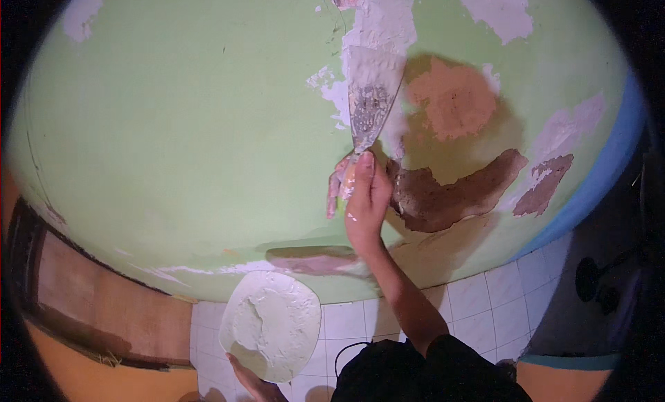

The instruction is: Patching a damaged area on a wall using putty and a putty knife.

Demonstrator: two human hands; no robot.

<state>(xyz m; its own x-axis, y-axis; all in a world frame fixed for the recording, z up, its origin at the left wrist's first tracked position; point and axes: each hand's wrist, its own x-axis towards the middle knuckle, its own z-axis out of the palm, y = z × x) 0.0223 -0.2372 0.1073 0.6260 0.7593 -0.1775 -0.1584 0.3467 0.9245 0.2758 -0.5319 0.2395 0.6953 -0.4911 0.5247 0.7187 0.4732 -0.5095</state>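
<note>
White putty is coating the putty knife (370, 101) that the right hand (366, 198) is gripping against the green wall (187, 125); the left hand (253, 381) is holding a putty-covered board (271, 324).

Single head-worn fisheye view, aimed forward and down at a green wall (173, 139) seen close up; tiled floor (485, 305) caught near the lower edge. Edges bent, corners blacked out.
</note>
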